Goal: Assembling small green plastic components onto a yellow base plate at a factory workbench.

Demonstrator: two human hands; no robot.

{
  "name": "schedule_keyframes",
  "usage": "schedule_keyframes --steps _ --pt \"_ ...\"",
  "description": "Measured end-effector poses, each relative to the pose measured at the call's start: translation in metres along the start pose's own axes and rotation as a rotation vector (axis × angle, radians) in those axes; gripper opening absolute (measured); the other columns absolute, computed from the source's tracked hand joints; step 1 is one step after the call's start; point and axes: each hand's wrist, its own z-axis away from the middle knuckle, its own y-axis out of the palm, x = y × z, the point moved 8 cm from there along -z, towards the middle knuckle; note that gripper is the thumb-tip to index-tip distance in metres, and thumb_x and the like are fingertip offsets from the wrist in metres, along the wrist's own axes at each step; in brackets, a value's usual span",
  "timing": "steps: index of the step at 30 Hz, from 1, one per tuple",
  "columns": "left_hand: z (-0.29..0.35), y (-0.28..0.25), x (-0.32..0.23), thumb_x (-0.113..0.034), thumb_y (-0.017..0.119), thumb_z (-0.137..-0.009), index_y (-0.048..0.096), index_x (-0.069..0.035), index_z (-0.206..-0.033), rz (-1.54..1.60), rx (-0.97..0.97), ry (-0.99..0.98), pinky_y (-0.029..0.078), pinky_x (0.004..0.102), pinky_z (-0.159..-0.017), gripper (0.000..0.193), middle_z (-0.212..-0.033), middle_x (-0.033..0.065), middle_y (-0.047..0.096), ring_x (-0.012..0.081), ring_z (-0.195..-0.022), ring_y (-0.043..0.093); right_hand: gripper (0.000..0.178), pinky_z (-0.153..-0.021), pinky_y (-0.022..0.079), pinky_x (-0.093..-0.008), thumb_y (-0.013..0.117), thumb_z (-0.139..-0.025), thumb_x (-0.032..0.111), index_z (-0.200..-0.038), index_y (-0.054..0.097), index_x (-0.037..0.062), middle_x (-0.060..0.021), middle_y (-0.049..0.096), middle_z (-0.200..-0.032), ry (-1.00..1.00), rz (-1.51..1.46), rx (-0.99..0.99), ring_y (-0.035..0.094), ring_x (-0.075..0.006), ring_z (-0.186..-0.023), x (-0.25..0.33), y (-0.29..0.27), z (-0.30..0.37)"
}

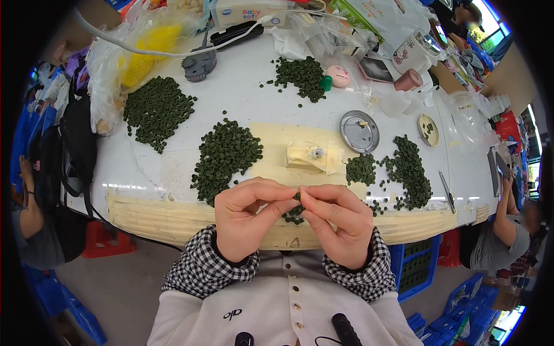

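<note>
My left hand [249, 212] and my right hand [341, 218] meet at the table's near edge, fingertips pinched together. Between them they hold one small dark green round piece [298, 196], mostly covered by the fingers. Just below the fingertips lies a little cluster of similar pieces [294, 217]. A large pile of dark green pieces [225, 158] spreads beyond my left hand. Past my right hand are a smaller heap [361, 169] and a longer pile [408, 173]. A block wrapped in cream tape [307, 156], with a small fitting on top, stands beyond both hands.
More green pieces form piles at the far left [158, 111] and far middle [300, 76]. A round metal lid [352, 131], a small dish [428, 130] and a thin pointed tool [446, 191] lie to the right. Plastic bags [153, 55] crowd the back. Other people sit at both sides.
</note>
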Motion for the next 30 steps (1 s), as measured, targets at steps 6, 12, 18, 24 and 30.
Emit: schedule_keyframes --steps 6,12,18,24,30 --pt "0.001 0.001 0.005 0.012 0.068 -0.082 0.069 0.004 -0.096 0.113 -0.041 -0.088 0.054 0.0264 -0.077 0.017 -0.096 0.0121 0.069 0.0158 -0.088 0.066 0.029 -0.074 0.054 -0.0268 0.070 -0.082 -0.005 -0.110 0.070 0.0001 -0.0146 0.066 -0.106 0.003 -0.007 -0.019 0.067 -0.0210 -0.088 0.002 -0.001 0.001" --pt "0.000 -0.001 -0.003 0.011 0.070 -0.080 0.069 0.004 -0.095 -0.019 -0.015 0.029 0.053 0.0263 -0.076 0.017 -0.095 0.0122 0.070 0.0170 -0.086 0.067 0.030 -0.072 0.054 -0.0263 0.070 -0.081 -0.006 -0.111 0.070 0.0001 -0.0146 0.066 -0.104 -0.014 0.014 -0.030 0.066 -0.0204 -0.085 0.005 -0.001 0.001" --pt "-0.001 0.000 -0.005 0.011 0.070 -0.080 0.070 0.002 -0.095 -0.075 -0.016 0.045 0.052 0.0261 -0.073 0.017 -0.094 0.0123 0.070 0.0168 -0.085 0.066 0.031 -0.071 0.054 -0.0262 0.070 -0.081 -0.006 -0.111 0.069 0.0002 -0.0143 0.066 -0.103 -0.030 0.023 -0.039 0.066 -0.0205 -0.084 0.005 -0.001 0.002" --pt "-0.002 0.000 -0.009 0.011 0.071 -0.079 0.071 0.001 -0.096 -0.148 -0.011 0.094 0.053 0.0265 -0.072 0.020 -0.092 0.0125 0.071 0.0179 -0.083 0.068 0.031 -0.071 0.054 -0.0262 0.070 -0.081 -0.006 -0.111 0.069 0.0002 -0.0143 0.067 -0.104 -0.025 0.012 -0.042 0.066 -0.0210 -0.085 0.004 -0.001 0.002" --pt "-0.001 0.002 -0.015 0.011 0.071 -0.078 0.072 -0.001 -0.096 -0.218 -0.002 0.159 0.054 0.0273 -0.071 0.021 -0.091 0.0127 0.072 0.0192 -0.081 0.069 0.030 -0.072 0.054 -0.0269 0.070 -0.081 -0.005 -0.111 0.070 0.0002 -0.0143 0.067 -0.104 -0.034 0.016 -0.028 0.067 -0.0217 -0.086 0.004 0.000 0.003"
